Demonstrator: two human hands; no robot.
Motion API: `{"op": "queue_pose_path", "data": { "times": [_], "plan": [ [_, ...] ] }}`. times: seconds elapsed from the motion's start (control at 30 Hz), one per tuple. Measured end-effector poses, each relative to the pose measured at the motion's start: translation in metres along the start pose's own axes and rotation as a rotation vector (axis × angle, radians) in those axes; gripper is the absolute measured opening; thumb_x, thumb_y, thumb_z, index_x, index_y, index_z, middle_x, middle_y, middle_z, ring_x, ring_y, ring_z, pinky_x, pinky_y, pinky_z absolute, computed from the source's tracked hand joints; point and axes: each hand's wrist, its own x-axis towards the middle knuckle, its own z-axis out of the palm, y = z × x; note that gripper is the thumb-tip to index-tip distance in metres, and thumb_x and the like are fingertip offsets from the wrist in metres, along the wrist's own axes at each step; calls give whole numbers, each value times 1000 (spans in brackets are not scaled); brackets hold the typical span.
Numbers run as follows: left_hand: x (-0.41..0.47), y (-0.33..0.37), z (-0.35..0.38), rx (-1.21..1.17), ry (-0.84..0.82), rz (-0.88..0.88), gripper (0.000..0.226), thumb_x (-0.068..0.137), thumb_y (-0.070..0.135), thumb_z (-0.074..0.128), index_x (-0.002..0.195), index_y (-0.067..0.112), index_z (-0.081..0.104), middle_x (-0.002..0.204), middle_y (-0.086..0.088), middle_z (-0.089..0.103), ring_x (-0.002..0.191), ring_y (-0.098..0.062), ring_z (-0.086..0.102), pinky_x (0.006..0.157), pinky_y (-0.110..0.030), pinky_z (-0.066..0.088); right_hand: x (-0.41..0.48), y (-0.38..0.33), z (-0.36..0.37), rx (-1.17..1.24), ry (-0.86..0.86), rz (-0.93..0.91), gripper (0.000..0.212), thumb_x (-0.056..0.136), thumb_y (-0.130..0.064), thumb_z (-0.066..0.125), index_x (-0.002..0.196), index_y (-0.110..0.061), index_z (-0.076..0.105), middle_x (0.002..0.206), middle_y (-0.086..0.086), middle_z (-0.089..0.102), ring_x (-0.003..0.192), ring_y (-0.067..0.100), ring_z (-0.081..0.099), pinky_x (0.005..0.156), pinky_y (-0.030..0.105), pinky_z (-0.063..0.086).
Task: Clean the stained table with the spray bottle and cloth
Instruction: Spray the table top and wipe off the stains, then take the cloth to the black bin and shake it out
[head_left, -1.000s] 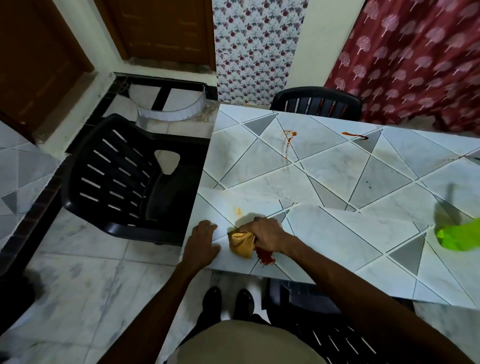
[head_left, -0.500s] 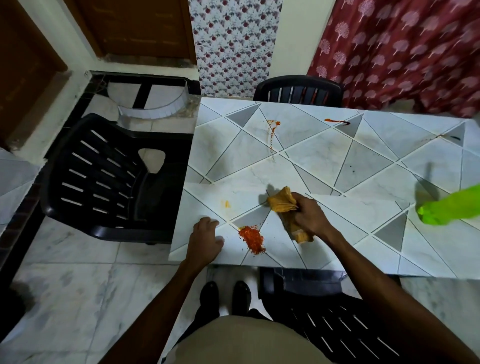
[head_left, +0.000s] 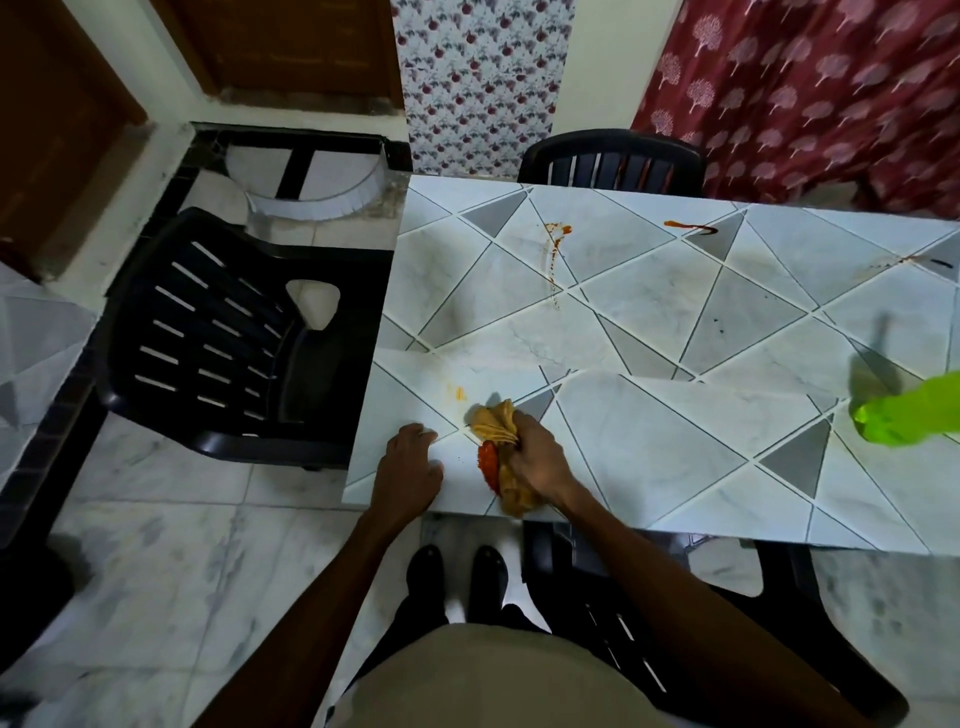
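black plastic chairs (head_left: 218, 332), maroon patterned curtain (head_left: 810, 88), wooden door (head_left: 291, 47)

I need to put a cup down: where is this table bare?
The broad stretch between the right hand and the green spray bottle is bare, as is the middle right of the orange streak. The near left corner is crowded: the left hand, the cloth and a red stain.

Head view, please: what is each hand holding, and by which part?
Right hand grips the bunched tan cloth around its middle; left hand, holding nothing, rests on the tiled table.
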Motion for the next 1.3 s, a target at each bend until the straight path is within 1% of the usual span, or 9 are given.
{"op": "queue_pose_path", "data": {
  "times": [0.13,0.37,0.43,0.6,0.67,0.8,0.93,1.17,1.3],
  "plan": [
    [-5,-10,-3,-37,22,19,43,88,11,65,130,7,56,140,-15,46,124,-33,48,103,-44,41,14,-13,20,-27,7,-20,46,95,-18,58,140,-21,54,138,6,61,124,32,58,98,42,46],
    [-7,-20,-6,-55,26,-3,47,84,10,69,129,5,58,139,-16,46,124,-34,47,104,-44,41,9,-13,-1,83,48,9,28,95,-17,60,123,-17,65,119,10,72,110,31,66,86,34,49],
    [-7,-18,-5,-63,38,-14,46,85,11,68,130,6,57,140,-15,46,126,-32,46,106,-43,41,3,-14,-15,127,74,28,29,96,-17,59,124,-18,65,118,10,72,109,30,66,90,37,52],
    [-7,-18,-5,-131,82,-11,43,86,9,67,128,7,59,136,-13,50,124,-31,48,106,-44,42,-9,-19,-39,192,78,44,38,98,-9,56,136,-14,60,125,10,67,107,25,61,89,26,42],
    [-7,-22,-8,-219,131,-10,39,86,7,68,125,8,60,130,-12,55,121,-29,52,105,-44,44,-9,-22,-44,269,68,54,42,97,-8,56,138,-16,58,126,7,66,105,21,61,91,29,47],
    [-12,-21,-34,-471,195,-87,28,93,12,64,121,10,64,121,-4,65,108,-16,60,99,-31,47,-6,-44,-47,629,-85,173,40,99,-11,59,138,-20,58,124,9,71,108,30,70,93,44,58],
    [-25,-42,-65,-720,214,-191,19,92,22,66,111,22,69,104,-1,71,97,-18,66,90,-35,53,-9,-85,-30,826,-276,202,32,98,-17,63,130,-15,61,120,14,73,110,35,71,97,49,56],
    [-97,-133,-140,-853,421,-281,15,93,24,66,108,27,69,99,2,73,91,-10,70,84,-26,55,-10,-184,86,825,-503,229,56,86,-29,70,135,-4,58,124,19,71,114,36,68,101,50,53],
    [-154,-217,-179,-902,534,-388,14,86,36,65,99,33,69,93,5,75,88,-14,71,83,-33,56,-30,-252,180,747,-642,208,53,86,-30,69,130,-1,62,122,21,71,113,37,69,99,50,54]
  ]
}}
